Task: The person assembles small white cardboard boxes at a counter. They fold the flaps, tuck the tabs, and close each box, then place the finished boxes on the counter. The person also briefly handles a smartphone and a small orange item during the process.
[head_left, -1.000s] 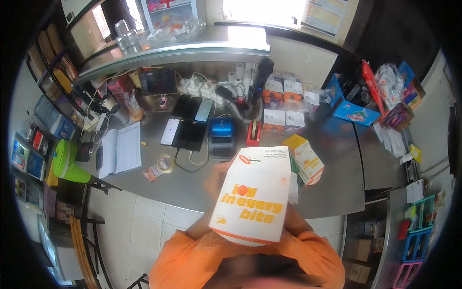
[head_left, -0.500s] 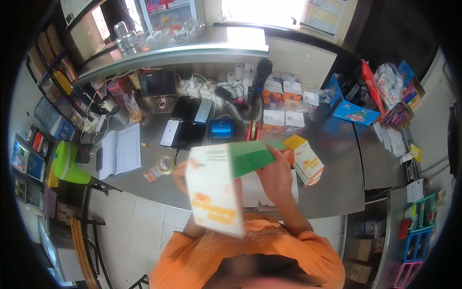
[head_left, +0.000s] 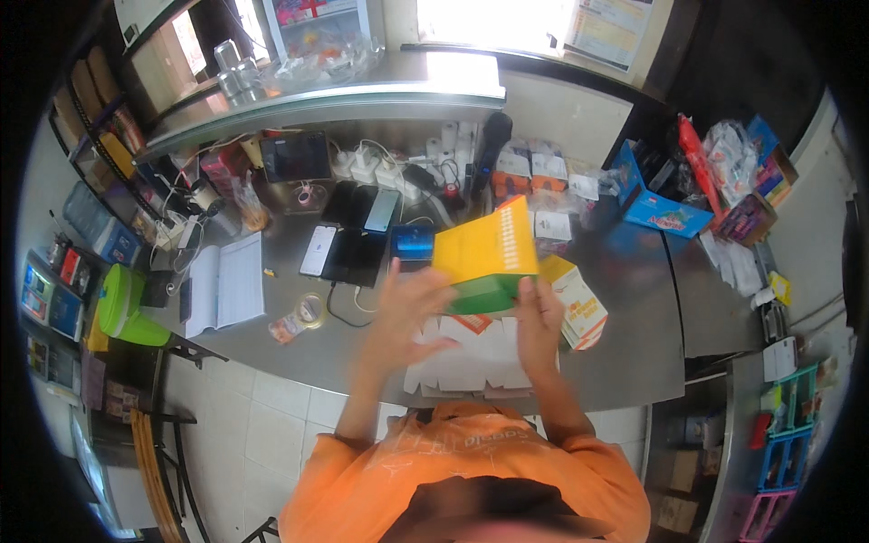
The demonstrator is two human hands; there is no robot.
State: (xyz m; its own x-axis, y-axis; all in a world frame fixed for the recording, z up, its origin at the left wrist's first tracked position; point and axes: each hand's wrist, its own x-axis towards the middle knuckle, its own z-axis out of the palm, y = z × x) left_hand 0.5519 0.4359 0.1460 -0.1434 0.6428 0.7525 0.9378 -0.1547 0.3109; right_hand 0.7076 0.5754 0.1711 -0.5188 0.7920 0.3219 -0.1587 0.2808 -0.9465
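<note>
A yellow and green carton (head_left: 480, 244) is held up over the counter, its yellow side tilted toward the far edge. Gripping its lower right corner is my right hand (head_left: 540, 317), thumb on the green panel. My left hand (head_left: 403, 312), somewhat smeared by motion, is beside the carton's left end with fingers spread; whether a fingertip touches it is hard to tell. Below, flat white cardboard pieces (head_left: 471, 366) lie stacked at the counter's near edge. Just right of my right hand lies another carton, white and yellow (head_left: 582, 312).
On the steel counter (head_left: 625, 362) lie several phones (head_left: 353, 258), an open notebook (head_left: 237, 285) and a tape roll (head_left: 312, 310). Wrapped orange-and-white packs (head_left: 549, 167) stand at the back, a blue box of items (head_left: 665, 208) at right. A green bin (head_left: 127, 308) is at left.
The carton has been turned, from its white printed side to its yellow side, and moved up and right. My left hand has come off the white panel and now shows beside it.
</note>
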